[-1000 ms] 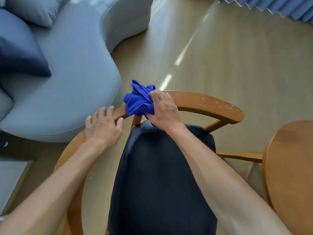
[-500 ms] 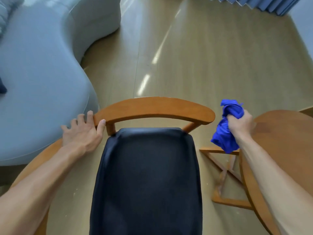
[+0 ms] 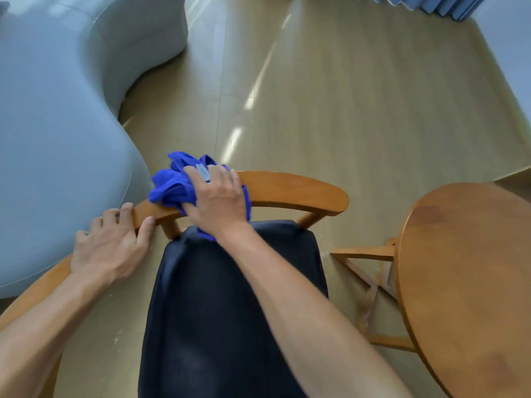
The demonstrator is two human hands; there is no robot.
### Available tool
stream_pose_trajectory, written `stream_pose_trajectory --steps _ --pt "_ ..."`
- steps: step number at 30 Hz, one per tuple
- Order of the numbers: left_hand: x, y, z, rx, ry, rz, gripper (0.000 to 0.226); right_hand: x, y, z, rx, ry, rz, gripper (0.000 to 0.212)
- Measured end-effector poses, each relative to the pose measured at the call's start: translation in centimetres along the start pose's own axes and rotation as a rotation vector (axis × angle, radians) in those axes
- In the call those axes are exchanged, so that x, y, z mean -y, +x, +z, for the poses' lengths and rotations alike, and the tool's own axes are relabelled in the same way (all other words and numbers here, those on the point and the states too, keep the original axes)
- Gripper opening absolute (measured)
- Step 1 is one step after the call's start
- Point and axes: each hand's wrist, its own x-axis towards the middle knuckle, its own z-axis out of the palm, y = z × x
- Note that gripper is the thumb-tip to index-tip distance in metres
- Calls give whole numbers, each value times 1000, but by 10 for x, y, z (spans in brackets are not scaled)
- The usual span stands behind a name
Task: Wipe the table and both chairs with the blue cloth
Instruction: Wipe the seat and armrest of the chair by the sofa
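A wooden chair with a curved backrest rail [image 3: 293, 191] and a dark seat cushion [image 3: 218, 311] stands right below me. My right hand [image 3: 215, 196] presses the bunched blue cloth [image 3: 172, 185] onto the left-middle part of the rail. A white label on the cloth shows between my fingers. My left hand [image 3: 109, 248] grips the rail's left end, fingers over the top and thumb on the near edge. The round wooden table [image 3: 471, 277] is at the right edge.
A pale blue curved sofa [image 3: 57, 124] stands close on the left, almost against the chair. Light wooden floor [image 3: 344, 96] stretches beyond the chair. Blue curtain folds [image 3: 431, 4] hang at the top right. The table's wooden leg frame [image 3: 370, 271] lies between chair and table.
My right hand swung the cloth from the rail out to the right near the table, then back onto the rail's left-middle. The left hand kept its hold on the rail.
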Motion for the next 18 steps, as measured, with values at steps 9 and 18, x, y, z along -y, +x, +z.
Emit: stream_pose_trajectory --steps 9,18 --pt "-2 -2 -2 -3 -12 32 62 -161 -43 -82 -97 17 528 47" --pt "4 1 7 -36 -14 89 64 -58 -3 -29 -144 -63 460 55"
